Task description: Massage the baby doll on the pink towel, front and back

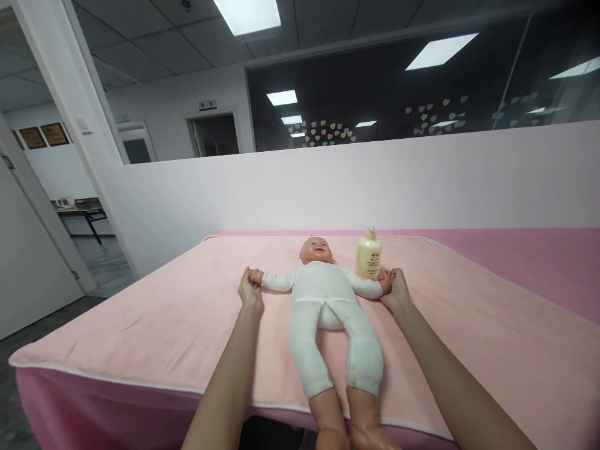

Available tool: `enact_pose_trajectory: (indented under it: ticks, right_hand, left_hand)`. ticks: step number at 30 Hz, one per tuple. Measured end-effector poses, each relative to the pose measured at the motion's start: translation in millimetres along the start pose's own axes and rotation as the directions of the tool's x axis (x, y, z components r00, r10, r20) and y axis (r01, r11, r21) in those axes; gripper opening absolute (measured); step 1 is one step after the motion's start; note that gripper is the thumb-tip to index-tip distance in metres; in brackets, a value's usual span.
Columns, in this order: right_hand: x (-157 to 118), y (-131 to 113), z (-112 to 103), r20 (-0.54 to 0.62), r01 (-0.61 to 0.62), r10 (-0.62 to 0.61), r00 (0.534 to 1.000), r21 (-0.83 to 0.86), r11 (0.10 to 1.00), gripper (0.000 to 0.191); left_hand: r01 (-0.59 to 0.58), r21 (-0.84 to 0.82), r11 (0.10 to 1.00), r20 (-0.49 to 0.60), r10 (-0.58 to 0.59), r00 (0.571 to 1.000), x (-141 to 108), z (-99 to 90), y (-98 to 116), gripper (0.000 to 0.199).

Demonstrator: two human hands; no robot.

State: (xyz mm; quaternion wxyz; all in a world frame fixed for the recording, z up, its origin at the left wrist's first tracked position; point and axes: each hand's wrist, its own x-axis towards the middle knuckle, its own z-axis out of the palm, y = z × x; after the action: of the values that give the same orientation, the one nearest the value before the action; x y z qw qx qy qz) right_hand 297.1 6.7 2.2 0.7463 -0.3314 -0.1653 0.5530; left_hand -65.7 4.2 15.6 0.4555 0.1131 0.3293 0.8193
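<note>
A baby doll (324, 284) with a white cloth body lies on its back, arms spread to both sides and feet toward me. My left hand (250, 289) is closed around the doll's hand at the left. On the other side my right hand (397, 289) grips the doll's other hand, with the fingers partly hidden. Just behind that hand stands a pale yellow pump bottle (369, 255), upright and close to the doll's arm. The doll's feet reach past the near edge of the table.
A pink towel (154, 337) covers much of the table, over a darker pink cloth (539, 256). Behind it rises a low white wall (300, 187) with dark glass above. At the left, a doorway shows a folding table (84, 211).
</note>
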Motion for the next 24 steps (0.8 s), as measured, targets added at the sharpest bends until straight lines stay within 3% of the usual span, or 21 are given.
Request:
enact_pose_trajectory:
  ticks: [5,19,24]
  right_hand:
    - [0.4,-1.7,1.4,-0.045,-0.086,0.088,0.995,0.03,0.996,0.016]
    - [-2.1,-1.6,3.5,-0.099,-0.089,0.089,0.991,0.01,0.996,0.016]
    - [-2.3,-1.0,3.2,-0.054,-0.083,0.082,0.995,-0.011,0.996,0.021]
  left_hand:
    - [0.007,-0.021,1.0,0.002,-0.007,1.0,1.7,-0.7,0.4,0.016]
    - [0.008,0.014,1.0,0.009,-0.009,1.0,-0.9,-0.2,1.5,0.012]
    - [0.011,0.024,1.0,0.014,-0.011,1.0,-3.1,0.8,2.5,0.013]
